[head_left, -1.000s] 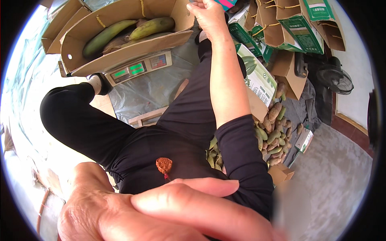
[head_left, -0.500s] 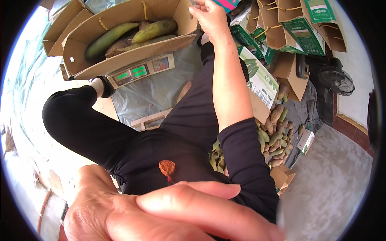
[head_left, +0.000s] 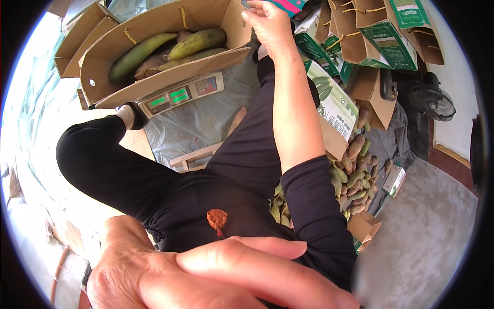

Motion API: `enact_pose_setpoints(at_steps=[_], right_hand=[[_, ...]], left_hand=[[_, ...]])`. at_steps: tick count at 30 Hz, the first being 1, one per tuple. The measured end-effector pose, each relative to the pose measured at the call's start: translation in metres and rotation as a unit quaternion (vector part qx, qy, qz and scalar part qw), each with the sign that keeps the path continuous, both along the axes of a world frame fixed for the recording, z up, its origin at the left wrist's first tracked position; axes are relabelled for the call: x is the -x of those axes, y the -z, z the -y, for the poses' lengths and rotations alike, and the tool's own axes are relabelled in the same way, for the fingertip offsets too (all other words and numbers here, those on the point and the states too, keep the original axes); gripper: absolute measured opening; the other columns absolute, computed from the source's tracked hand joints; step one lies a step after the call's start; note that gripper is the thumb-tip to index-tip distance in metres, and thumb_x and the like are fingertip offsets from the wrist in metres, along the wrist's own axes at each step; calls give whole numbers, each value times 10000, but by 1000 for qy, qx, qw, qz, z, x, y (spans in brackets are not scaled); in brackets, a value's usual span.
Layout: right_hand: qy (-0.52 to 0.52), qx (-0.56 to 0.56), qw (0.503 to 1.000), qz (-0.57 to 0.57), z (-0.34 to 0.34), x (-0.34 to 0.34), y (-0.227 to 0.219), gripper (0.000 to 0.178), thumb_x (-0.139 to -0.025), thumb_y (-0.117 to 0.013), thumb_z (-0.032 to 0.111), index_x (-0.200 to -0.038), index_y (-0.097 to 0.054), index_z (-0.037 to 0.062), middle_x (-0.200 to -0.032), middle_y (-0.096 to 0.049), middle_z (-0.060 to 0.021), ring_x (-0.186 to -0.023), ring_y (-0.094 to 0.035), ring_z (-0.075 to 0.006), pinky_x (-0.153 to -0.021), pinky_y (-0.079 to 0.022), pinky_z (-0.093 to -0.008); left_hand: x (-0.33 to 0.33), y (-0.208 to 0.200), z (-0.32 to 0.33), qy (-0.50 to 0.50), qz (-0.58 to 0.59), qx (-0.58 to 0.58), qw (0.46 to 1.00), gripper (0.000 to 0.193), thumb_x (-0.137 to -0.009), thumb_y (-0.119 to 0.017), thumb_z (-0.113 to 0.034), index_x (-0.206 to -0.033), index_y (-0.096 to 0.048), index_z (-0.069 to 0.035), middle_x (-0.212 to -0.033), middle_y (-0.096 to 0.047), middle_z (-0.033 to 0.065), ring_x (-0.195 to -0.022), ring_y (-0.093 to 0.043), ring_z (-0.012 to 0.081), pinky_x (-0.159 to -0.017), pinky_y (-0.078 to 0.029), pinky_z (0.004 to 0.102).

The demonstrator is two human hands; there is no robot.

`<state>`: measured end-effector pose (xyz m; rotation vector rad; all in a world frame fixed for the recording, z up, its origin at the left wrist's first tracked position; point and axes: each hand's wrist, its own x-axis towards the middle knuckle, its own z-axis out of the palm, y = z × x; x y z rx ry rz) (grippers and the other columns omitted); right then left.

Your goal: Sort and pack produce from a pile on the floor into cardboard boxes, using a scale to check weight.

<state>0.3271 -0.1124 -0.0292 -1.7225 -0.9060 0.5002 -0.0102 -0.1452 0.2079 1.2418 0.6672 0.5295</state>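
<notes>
A long brown cardboard box (head_left: 154,77) with yellow rope handles holds several green-and-brown vegetables (head_left: 198,44), long and thick like large radishes. It rests on a weighing scale (head_left: 177,95) with lit green displays. My right hand (head_left: 271,26) is stretched out to the box's upper right corner, its thumb and fingers closed at the cardboard edge. Very near the camera, my left hand (head_left: 206,273) is raised across the lower part of the view, fingers stretched to the right. I see nothing in it; its underside and lower part are out of sight. A carved brown pendant (head_left: 216,219) hangs above my lap.
Green-and-white cartons (head_left: 386,44) with rope handles stand at the upper right. Below them lies a heap of brown and green vegetables (head_left: 357,175) on dark cloth. A black fan (head_left: 432,98) stands by the wall. Plastic sheeting (head_left: 190,131) covers the floor between my legs.
The view has shifted very slightly. Both hands keep nearly the same places, and the box stays on the scale.
</notes>
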Motion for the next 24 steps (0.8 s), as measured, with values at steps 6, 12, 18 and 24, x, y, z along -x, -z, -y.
enact_pose_setpoints(at_steps=[6,12,18,24], right_hand=[[0,3,1000,4,2,-1,0,302,-794,-660,105,-1052,-606,-41,-885,-661,-117,-813,-626,-172,-729,-495,-294],[9,16,1000,19,3,1,-8,308,-783,-665,108,-1042,-610,-51,-870,-667,-129,-804,-635,-182,-726,-501,-305],[12,-6,998,62,1,-4,-5,306,-775,-667,113,-1029,-618,-50,-862,-673,-146,-792,-647,-203,-715,-508,-319],[24,14,999,35,1,-6,-3,320,-769,-674,120,-1034,-618,-48,-896,-678,-164,-821,-654,-212,-728,-511,-320]], left_hand=[[-3,-2,1,7,-29,14,999,543,-795,-698,-403,-1132,-516,-17,-943,-451,112,-938,-529,269,-788,-383,449],[-6,-7,3,13,-63,30,997,570,-784,-712,-409,-1143,-507,-15,-922,-445,109,-919,-533,262,-767,-398,434],[-10,-12,5,20,-96,44,994,598,-774,-725,-414,-1154,-497,-13,-901,-440,105,-900,-537,255,-745,-413,418],[-14,-15,2,29,-130,56,990,626,-763,-739,-420,-1164,-488,-11,-880,-434,102,-881,-542,248,-724,-428,403]])
